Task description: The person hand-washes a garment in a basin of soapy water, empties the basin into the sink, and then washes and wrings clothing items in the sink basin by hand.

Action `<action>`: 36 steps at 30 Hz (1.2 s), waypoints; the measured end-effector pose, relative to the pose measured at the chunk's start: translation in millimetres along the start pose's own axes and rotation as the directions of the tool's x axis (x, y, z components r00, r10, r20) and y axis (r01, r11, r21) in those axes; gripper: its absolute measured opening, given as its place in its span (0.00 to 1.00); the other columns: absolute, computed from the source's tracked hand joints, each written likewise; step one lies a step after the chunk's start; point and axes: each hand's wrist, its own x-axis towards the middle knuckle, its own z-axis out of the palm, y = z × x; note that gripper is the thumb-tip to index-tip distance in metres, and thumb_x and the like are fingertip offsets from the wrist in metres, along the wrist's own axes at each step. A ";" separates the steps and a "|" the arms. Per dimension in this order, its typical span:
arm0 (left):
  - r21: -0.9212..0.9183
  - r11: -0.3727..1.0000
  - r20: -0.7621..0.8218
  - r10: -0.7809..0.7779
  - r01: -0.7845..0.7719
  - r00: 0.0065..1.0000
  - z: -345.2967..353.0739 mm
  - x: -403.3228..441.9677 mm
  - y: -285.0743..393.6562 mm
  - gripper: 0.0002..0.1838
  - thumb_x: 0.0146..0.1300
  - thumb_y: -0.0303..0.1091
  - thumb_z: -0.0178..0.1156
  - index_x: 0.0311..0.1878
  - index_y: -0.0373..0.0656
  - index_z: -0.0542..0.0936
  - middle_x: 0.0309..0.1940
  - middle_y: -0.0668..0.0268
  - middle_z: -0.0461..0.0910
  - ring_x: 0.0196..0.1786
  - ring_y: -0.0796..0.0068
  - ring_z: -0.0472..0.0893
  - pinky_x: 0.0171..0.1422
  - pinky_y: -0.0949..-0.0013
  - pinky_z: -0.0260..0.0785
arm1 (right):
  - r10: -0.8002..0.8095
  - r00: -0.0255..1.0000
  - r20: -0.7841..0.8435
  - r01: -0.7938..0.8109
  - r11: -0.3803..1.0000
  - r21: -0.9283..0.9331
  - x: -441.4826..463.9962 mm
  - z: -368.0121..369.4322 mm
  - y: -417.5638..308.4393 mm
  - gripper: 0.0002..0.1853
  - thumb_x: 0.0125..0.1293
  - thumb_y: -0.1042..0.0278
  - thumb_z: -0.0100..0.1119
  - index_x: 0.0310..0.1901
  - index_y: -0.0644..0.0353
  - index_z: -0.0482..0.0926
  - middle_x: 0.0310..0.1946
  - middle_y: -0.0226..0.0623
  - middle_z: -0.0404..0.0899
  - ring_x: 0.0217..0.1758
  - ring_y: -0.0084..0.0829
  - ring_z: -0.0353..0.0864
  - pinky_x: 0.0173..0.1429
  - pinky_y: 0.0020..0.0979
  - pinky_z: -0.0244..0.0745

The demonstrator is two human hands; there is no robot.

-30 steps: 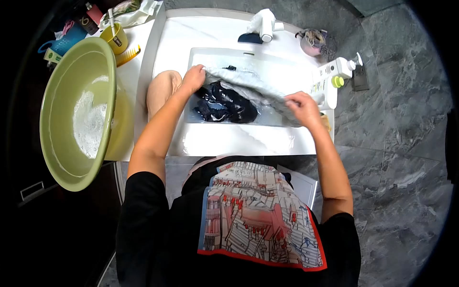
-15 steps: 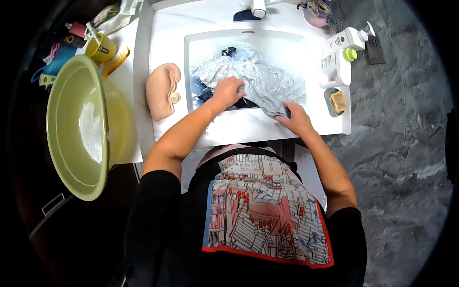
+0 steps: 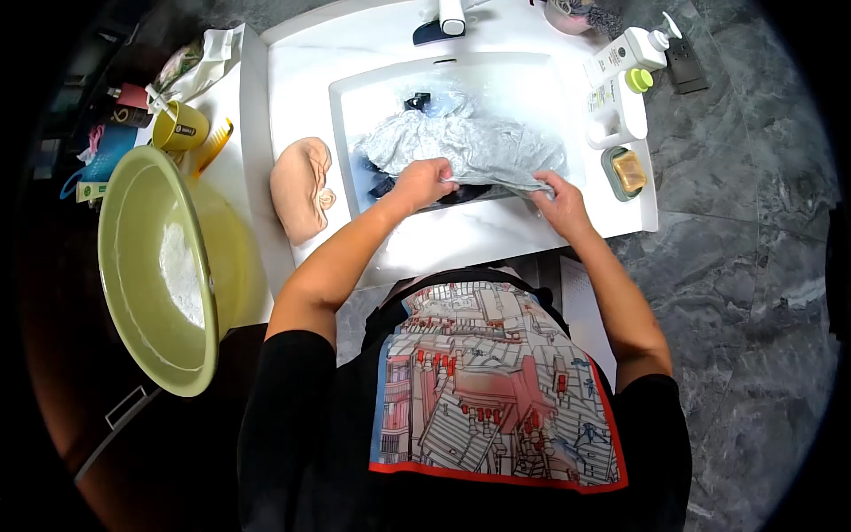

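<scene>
A wet light grey cloth [image 3: 470, 142] lies spread in the white sink [image 3: 341, 115], with its near edge lifted at the front rim. My left hand [image 3: 425, 183] is closed on that near edge, around its middle. Farther right, my right hand [image 3: 560, 204] pinches the same edge near the cloth's right corner. Dark wet clothing [image 3: 465, 193] shows partly beneath the grey cloth, and a small dark piece [image 3: 417, 101] pokes out behind it. Most of the dark clothing is hidden.
A beige bundled cloth [image 3: 300, 191] rests left of the sink. A big green basin [image 3: 160, 266] stands tilted farther left, near a yellow cup [image 3: 180, 126]. A faucet [image 3: 451, 18] is behind. Two white bottles [image 3: 618, 111] and a soap dish [image 3: 626, 174] line the right side.
Both hands first brought the raised grey cloth down over the dark clothing. My left hand moved right and toward me to its near edge. Since then the right hand has lifted slightly; the view has shifted.
</scene>
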 end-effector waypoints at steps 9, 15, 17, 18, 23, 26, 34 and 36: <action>-0.541 0.836 -0.226 -0.039 -0.092 0.973 -57.4 -4.8 15.1 0.15 0.56 0.33 0.62 0.44 0.40 0.71 0.30 0.71 0.69 0.41 0.77 0.70 0.46 0.70 0.66 | 0.088 0.991 0.103 -0.089 0.996 0.002 49.9 -16.3 -41.2 0.14 0.59 0.63 0.62 0.43 0.62 0.78 0.31 0.42 0.80 0.35 0.30 0.79 0.42 0.30 0.73; -0.244 0.910 -0.214 0.286 -0.335 0.934 -77.5 -22.4 103.5 0.17 0.57 0.35 0.65 0.48 0.40 0.77 0.32 0.69 0.77 0.39 0.81 0.73 0.46 0.74 0.67 | -0.196 0.948 0.252 0.129 0.957 0.259 58.5 -19.9 -115.9 0.14 0.60 0.69 0.62 0.47 0.61 0.79 0.39 0.28 0.78 0.40 0.19 0.72 0.46 0.22 0.68; -0.366 0.891 -0.369 0.126 -0.268 0.921 -88.4 -21.1 117.7 0.14 0.55 0.36 0.66 0.41 0.39 0.79 0.32 0.60 0.81 0.34 0.73 0.79 0.43 0.71 0.70 | -0.231 0.923 0.306 0.179 0.966 0.188 70.4 -44.1 -110.5 0.35 0.53 0.67 0.69 0.64 0.56 0.67 0.56 0.34 0.74 0.57 0.26 0.71 0.58 0.26 0.65; -0.340 0.895 -0.393 0.142 -0.287 0.909 -95.5 -26.1 129.8 0.09 0.59 0.33 0.63 0.38 0.38 0.79 0.29 0.72 0.79 0.34 0.86 0.74 0.41 0.78 0.68 | -0.181 0.915 0.362 0.149 0.982 0.114 75.5 -50.0 -94.7 0.43 0.49 0.64 0.72 0.67 0.56 0.60 0.61 0.37 0.68 0.62 0.31 0.66 0.63 0.30 0.61; -0.559 0.693 -0.486 0.170 -0.455 0.857 -106.9 -27.6 197.1 0.10 0.58 0.35 0.64 0.36 0.39 0.78 0.28 0.70 0.79 0.34 0.85 0.74 0.40 0.76 0.69 | -0.376 0.850 0.369 0.400 0.916 0.010 77.0 9.9 -15.4 0.58 0.36 0.53 0.78 0.69 0.60 0.53 0.68 0.47 0.56 0.72 0.43 0.53 0.74 0.39 0.47; -0.765 0.410 -0.469 0.175 -0.497 0.866 -121.1 -16.9 225.8 0.10 0.61 0.35 0.62 0.38 0.39 0.77 0.31 0.71 0.78 0.36 0.85 0.73 0.42 0.78 0.68 | -0.343 0.939 0.005 0.310 0.857 0.410 86.2 55.1 -28.3 0.45 0.48 0.55 0.72 0.66 0.62 0.60 0.63 0.42 0.64 0.67 0.36 0.62 0.70 0.36 0.56; -0.839 0.288 -0.473 0.037 -0.462 0.880 -145.3 33.2 181.5 0.12 0.67 0.38 0.55 0.47 0.40 0.74 0.40 0.66 0.78 0.43 0.79 0.76 0.50 0.73 0.69 | 0.243 0.954 -0.174 0.029 0.504 0.863 125.5 27.9 20.5 0.19 0.63 0.70 0.55 0.56 0.63 0.71 0.50 0.36 0.76 0.53 0.27 0.74 0.58 0.28 0.69; -0.741 0.576 -0.479 -0.094 -0.345 0.873 -116.0 61.1 143.7 0.14 0.67 0.39 0.54 0.48 0.39 0.73 0.42 0.61 0.78 0.44 0.73 0.77 0.51 0.71 0.68 | 0.428 0.897 -0.111 -0.191 0.601 0.776 129.2 8.5 35.9 0.27 0.60 0.73 0.57 0.62 0.62 0.64 0.51 0.38 0.75 0.54 0.29 0.73 0.58 0.29 0.68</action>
